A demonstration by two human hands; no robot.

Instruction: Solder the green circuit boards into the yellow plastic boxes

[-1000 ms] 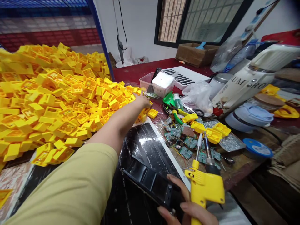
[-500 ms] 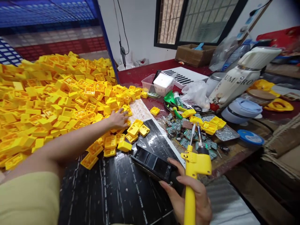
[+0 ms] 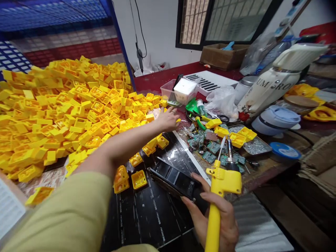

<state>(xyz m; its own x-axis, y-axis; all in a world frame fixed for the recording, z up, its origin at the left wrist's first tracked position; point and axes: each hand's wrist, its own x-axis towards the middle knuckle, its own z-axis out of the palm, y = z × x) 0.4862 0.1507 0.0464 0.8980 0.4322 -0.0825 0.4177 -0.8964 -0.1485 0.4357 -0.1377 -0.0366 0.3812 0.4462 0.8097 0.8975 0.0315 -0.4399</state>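
My left hand (image 3: 169,119) reaches out over the right end of the yellow heap, fingers spread. A bit of yellow shows at its fingertips, probably a small plastic case half hidden under the hand. Several yellow plastic cases (image 3: 139,179) lie loose on the black mat (image 3: 147,217), and more are under my left forearm. My right hand (image 3: 217,217) is closed round the yellow handle of a soldering gun (image 3: 224,180), its metal tip pointing away from me. Thumb and fingers of that hand also grip the end of a black holder with compartments (image 3: 175,178).
A big heap of yellow cases (image 3: 65,112) fills the left, below a blue mesh crate (image 3: 52,17). Small green circuit boards (image 3: 210,147), a metal tray (image 3: 254,148), a blue-lidded tin (image 3: 285,150), pliers (image 3: 201,123) and a tall jug (image 3: 273,82) crowd the right.
My left hand has moved right, from the heap's near edge towards the single case by the mat's corner. Cases near the mat have shifted. The right hand keeps its grip.
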